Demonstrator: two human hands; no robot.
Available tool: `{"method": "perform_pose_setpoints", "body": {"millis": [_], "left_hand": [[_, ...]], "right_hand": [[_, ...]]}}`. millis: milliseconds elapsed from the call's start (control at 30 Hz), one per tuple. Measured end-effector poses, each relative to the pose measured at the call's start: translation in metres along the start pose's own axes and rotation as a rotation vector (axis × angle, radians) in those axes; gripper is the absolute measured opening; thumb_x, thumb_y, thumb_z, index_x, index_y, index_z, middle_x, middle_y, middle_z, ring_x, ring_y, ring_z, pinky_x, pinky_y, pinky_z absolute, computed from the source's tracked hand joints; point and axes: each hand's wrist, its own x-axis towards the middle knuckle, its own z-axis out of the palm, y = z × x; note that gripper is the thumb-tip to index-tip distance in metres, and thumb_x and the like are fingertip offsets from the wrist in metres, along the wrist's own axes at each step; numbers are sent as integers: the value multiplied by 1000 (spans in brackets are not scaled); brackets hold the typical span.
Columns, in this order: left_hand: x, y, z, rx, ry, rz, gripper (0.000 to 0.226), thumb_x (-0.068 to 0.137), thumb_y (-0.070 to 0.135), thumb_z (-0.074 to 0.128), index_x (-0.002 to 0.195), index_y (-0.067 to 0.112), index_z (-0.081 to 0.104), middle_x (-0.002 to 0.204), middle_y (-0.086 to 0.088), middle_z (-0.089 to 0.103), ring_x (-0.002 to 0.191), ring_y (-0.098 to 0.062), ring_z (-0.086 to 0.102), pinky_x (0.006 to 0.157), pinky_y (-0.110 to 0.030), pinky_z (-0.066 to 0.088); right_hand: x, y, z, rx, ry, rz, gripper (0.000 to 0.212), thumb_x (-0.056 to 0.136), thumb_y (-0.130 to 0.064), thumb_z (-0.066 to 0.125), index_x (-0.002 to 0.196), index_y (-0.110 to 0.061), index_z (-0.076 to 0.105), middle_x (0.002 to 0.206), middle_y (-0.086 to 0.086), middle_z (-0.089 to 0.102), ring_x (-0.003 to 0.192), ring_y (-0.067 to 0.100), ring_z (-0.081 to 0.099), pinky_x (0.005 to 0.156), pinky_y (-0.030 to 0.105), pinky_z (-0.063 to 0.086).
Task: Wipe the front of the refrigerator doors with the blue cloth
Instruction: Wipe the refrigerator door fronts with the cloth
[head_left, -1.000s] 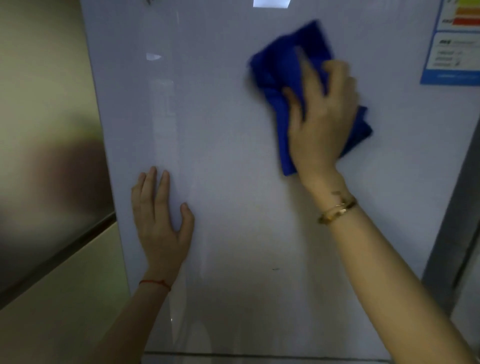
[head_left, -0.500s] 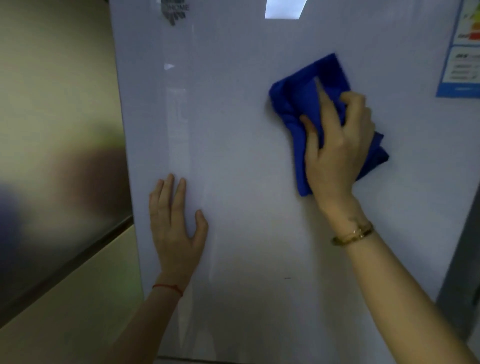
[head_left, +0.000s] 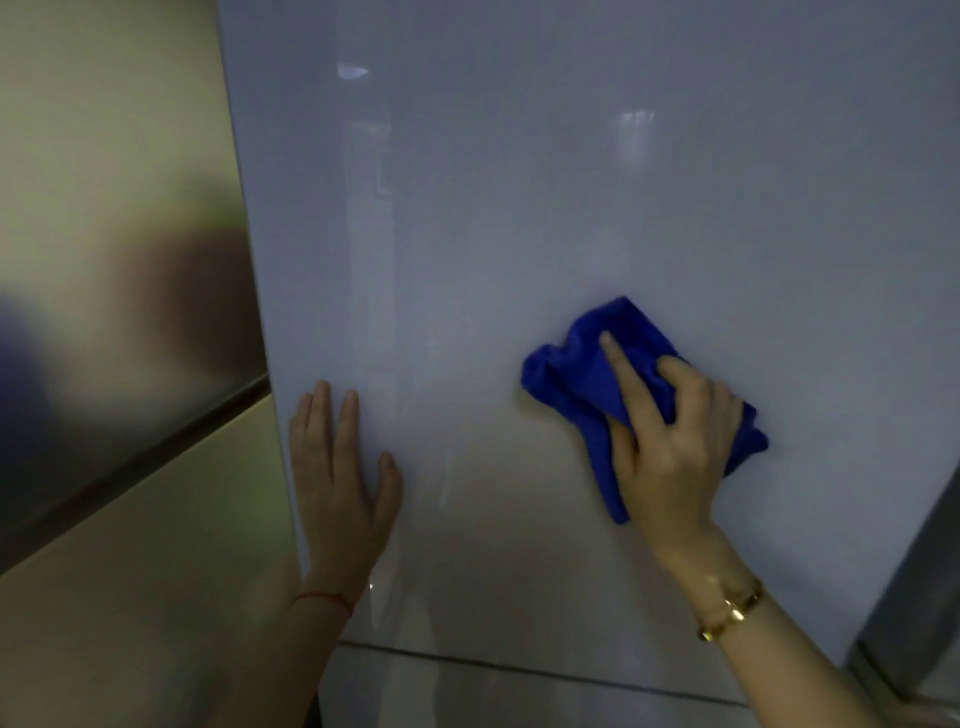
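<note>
The blue cloth (head_left: 587, 374), bunched under the right hand (head_left: 670, 447), presses mid-door (head_left: 519, 208); left hand (head_left: 337, 483) rests flat, empty. Lower door (head_left: 519, 696) likely remains unwiped.

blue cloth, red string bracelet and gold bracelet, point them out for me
blue cloth (head_left: 576, 374), head view, bunched upper left part
red string bracelet (head_left: 324, 597), head view, strand across left wrist
gold bracelet (head_left: 732, 613), head view, band on right wrist
</note>
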Motion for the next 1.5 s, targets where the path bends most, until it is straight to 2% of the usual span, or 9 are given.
{"method": "perform_pose_setpoints", "body": {"millis": [100, 300, 467, 600, 867, 1000, 1133, 1333, 1500], "left_hand": [[-10, -5, 1, -2, -5, -1, 57, 94, 20, 49, 144, -3, 36, 155, -24, 27, 147, -41, 25, 126, -45, 17], [-49, -16, 9, -45, 16, -16, 58, 95, 21, 46, 146, -4, 32, 156, -25, 24, 149, -37, 19, 127, -41, 12], [-96, -23, 15, -68, 17, -10, 58, 94, 20, 47, 144, -7, 35, 156, -23, 23, 150, -34, 17, 124, -53, 18], [-120, -27, 26, -85, 53, 13, 55, 94, 14, 51, 143, -8, 38, 154, -28, 30, 148, -41, 22, 119, -63, 22], [-189, -43, 30, -179, 61, 46, 55, 95, 20, 53, 144, -3, 41, 155, -22, 33, 150, -33, 23, 122, -57, 23], [-256, -53, 20, -251, 30, 89, 47, 97, 15, 51, 140, -4, 47, 150, -18, 43, 145, -32, 35, 122, -48, 28], [-329, -72, 23, -207, 58, 77, 48, 96, 13, 51, 141, -3, 45, 153, -18, 39, 146, -33, 33, 123, -47, 26], [-400, -110, 43, -171, 84, 13, 56, 97, 21, 48, 148, 2, 36, 159, -15, 28, 151, -29, 22, 126, -40, 19], [-427, -138, 56, -132, 104, 84, 56, 98, 19, 48, 149, 2, 34, 160, -15, 25, 152, -31, 18, 126, -42, 18]], "right_hand": [[-17, -32, 9, -26, 18, -68, 49, 89, -14, 66, 135, -25, 51, 107, 6, 48, 72, 25, 46, 63, 37, 36], [-177, -66, 0, -16, -229, -393, 39, 99, -12, 38, 131, -30, 49, 109, 0, 46, 76, 23, 41, 64, 36, 35], [-163, 10, -22, -67, -49, -11, 45, 99, -19, 43, 142, -32, 36, 110, 11, 44, 84, 29, 44, 77, 40, 37], [-105, 17, -17, 19, 110, 268, 36, 99, -22, 45, 134, -15, 52, 109, 17, 49, 96, 27, 44, 85, 37, 39], [-222, -69, -8, 104, -127, -111, 35, 95, -22, 59, 131, -20, 57, 103, 8, 58, 75, 27, 54, 66, 42, 46], [-280, -64, -40, 326, -130, 21, 33, 98, -29, 47, 128, -17, 57, 106, 9, 50, 89, 26, 52, 85, 32, 44], [-332, -73, -52, 186, -23, 19, 35, 97, -27, 52, 130, -14, 56, 108, 8, 45, 91, 23, 44, 85, 29, 35], [-424, -135, 4, -50, -51, -94, 41, 98, -41, 50, 137, -28, 49, 117, 5, 47, 84, 28, 50, 73, 39, 42], [-525, -158, 5, -38, -85, -390, 45, 91, -29, 63, 135, -29, 51, 116, 2, 48, 80, 25, 47, 68, 37, 36]]}}
